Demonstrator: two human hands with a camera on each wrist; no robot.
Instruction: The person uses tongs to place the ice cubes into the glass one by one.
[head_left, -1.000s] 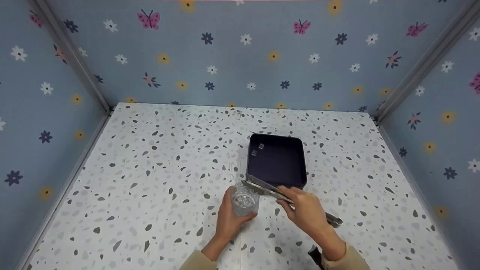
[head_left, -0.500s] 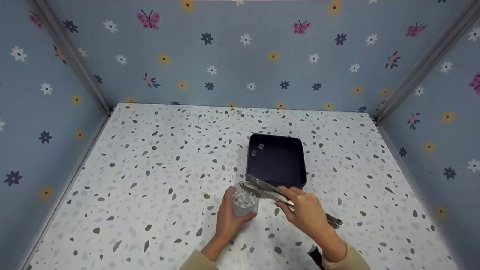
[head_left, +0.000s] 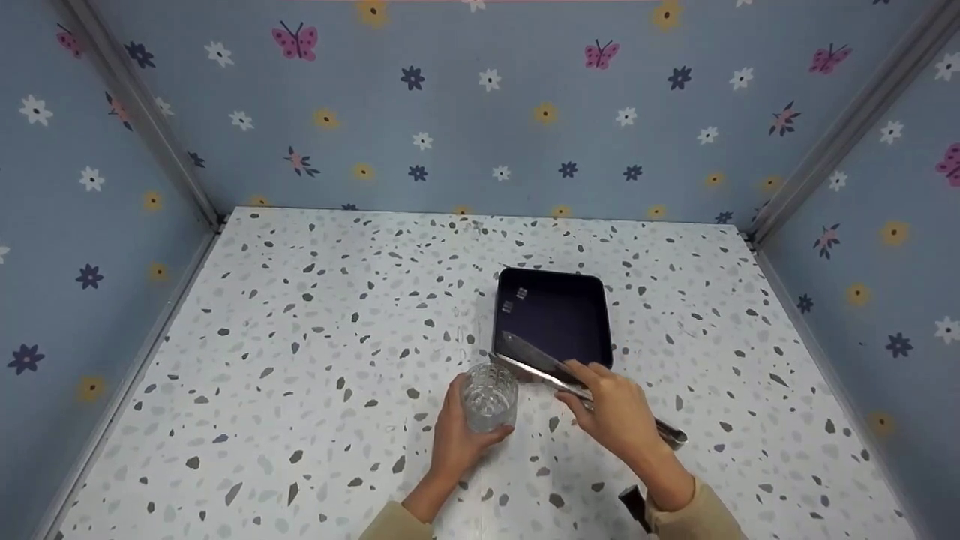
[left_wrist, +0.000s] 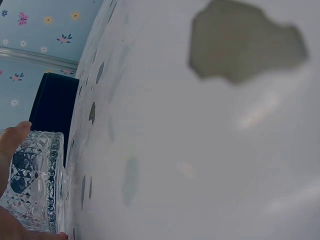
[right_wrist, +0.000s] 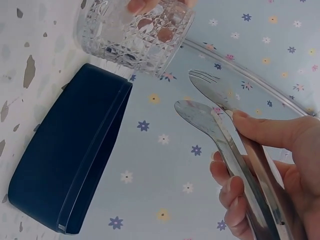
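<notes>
My left hand (head_left: 459, 442) holds a clear, cut-pattern glass (head_left: 489, 405) upright on the table, its fingers and thumb around the side. In my right hand (head_left: 615, 416) is a pair of metal serving tongs (head_left: 532, 371), gripped between thumb and fingers. The right wrist view shows one tong end shaped like a fork (right_wrist: 206, 86) and the other like a spoon (right_wrist: 194, 115). These ends stand apart with nothing between them. From the head view, the tong ends overlap the near left corner of a dark navy box (head_left: 559, 322), just beyond the glass rim.
Two small pale square shapes (head_left: 508, 306) show at the box's inner left side. The speckled white table (head_left: 300, 337) is enclosed by blue flowered walls (head_left: 480, 97) at the back and sides. A small dark object (head_left: 634, 504) sits beside the right wrist.
The tong ends have risen out from over the glass and shifted toward the box, spreading wider apart. The left hand and the glass have stayed in place.
</notes>
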